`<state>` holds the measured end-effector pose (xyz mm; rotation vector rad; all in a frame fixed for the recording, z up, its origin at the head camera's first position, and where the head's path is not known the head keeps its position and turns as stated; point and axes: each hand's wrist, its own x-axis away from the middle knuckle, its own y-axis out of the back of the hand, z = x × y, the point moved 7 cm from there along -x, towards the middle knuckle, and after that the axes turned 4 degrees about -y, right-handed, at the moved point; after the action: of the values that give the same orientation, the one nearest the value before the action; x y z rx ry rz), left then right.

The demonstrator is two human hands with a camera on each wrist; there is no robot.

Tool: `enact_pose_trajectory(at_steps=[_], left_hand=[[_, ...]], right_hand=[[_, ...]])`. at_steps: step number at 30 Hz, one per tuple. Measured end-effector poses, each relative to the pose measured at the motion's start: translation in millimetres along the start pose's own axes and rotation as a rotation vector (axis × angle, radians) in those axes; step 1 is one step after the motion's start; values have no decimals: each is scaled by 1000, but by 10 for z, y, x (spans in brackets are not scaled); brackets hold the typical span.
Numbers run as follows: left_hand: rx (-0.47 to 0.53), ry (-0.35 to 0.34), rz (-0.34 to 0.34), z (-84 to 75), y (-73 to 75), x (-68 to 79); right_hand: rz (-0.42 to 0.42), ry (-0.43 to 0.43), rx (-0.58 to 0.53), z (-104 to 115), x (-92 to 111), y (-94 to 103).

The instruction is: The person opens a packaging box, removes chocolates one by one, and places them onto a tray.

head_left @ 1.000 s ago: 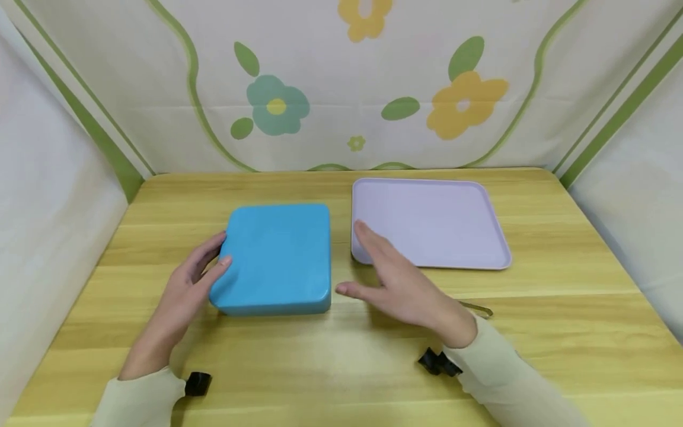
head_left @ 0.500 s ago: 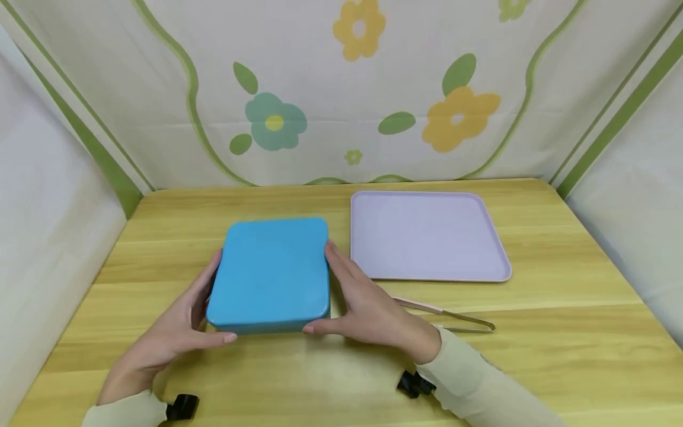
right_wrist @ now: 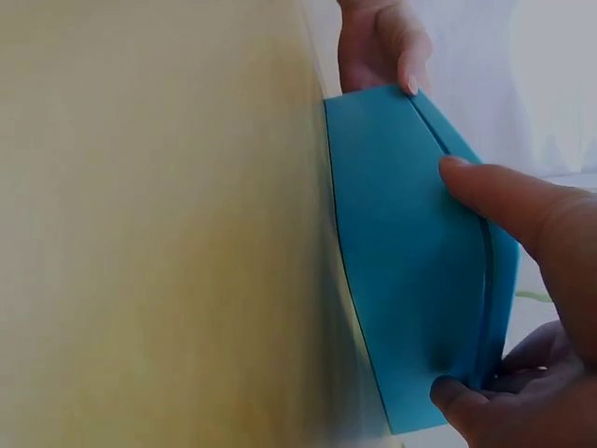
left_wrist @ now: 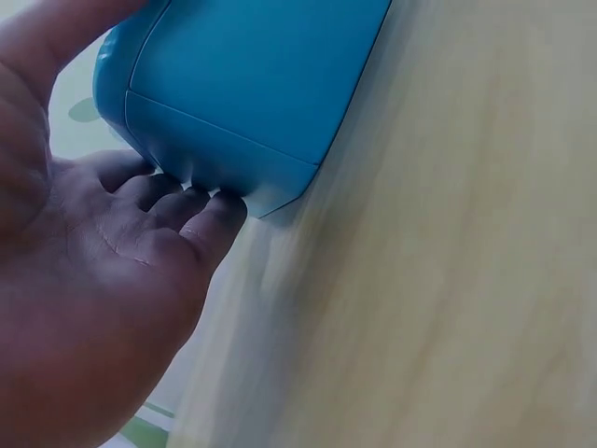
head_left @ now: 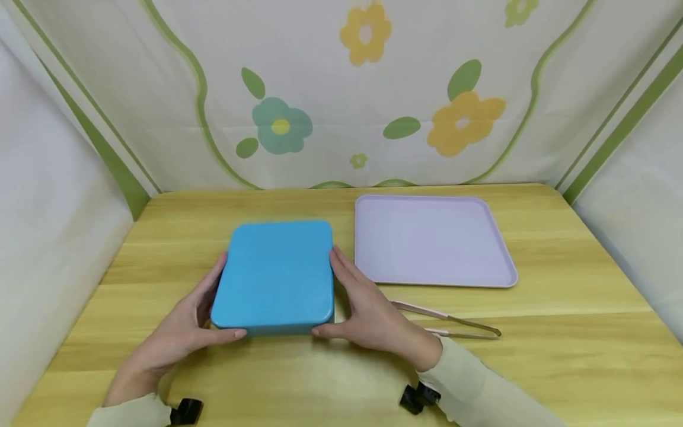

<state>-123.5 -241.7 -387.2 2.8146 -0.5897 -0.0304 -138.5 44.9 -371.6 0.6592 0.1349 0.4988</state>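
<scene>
A square blue lidded box [head_left: 274, 273] sits on the wooden table, left of the middle. My left hand [head_left: 173, 332] grips its left side, the thumb along the front edge and the other fingers against the side wall. On the opposite side, my right hand [head_left: 370, 314] holds the box with its thumb at the front corner and fingers along the right wall. A seam between lid and body runs around the blue box [right_wrist: 410, 233] in the right wrist view, with the right thumb right at it. Left fingertips [left_wrist: 219, 219] press the wall below the seam in the left wrist view.
A lilac tray [head_left: 432, 240] lies flat at the back right of the table. Tongs [head_left: 472, 324] with pinkish handles and gold-coloured metal rest in front of it, partly behind the right wrist. Floral cloth [head_left: 331, 107] hangs behind the table, and white cloth flanks both sides.
My right hand has moved left from near the tray onto the box's right side. The left thumb has shifted from the box's top to its front edge. The tongs have come into fuller view.
</scene>
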Motion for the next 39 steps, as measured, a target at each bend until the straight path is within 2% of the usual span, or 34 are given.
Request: enact_pose_trajectory(at_steps=[4, 15, 19, 26, 35, 39], left_hand=[[-15, 36, -12, 32, -7, 12], [1, -12, 7, -14, 0, 26], [-4, -6, -4, -12, -1, 28], [-48, 8, -53, -31, 27, 38], [-119, 25, -47, -44, 42, 28], [-149, 9, -50, -92, 72, 25]], right_hand=[[-30, -12, -12, -29, 13, -18], [-79, -20, -93, -32, 37, -76], [-92, -15, -109, -27, 47, -67], [-96, 6, -122, -4, 18, -21], [-91, -8, -87, -6, -7, 30], [-107, 8, -90, 0, -25, 73]])
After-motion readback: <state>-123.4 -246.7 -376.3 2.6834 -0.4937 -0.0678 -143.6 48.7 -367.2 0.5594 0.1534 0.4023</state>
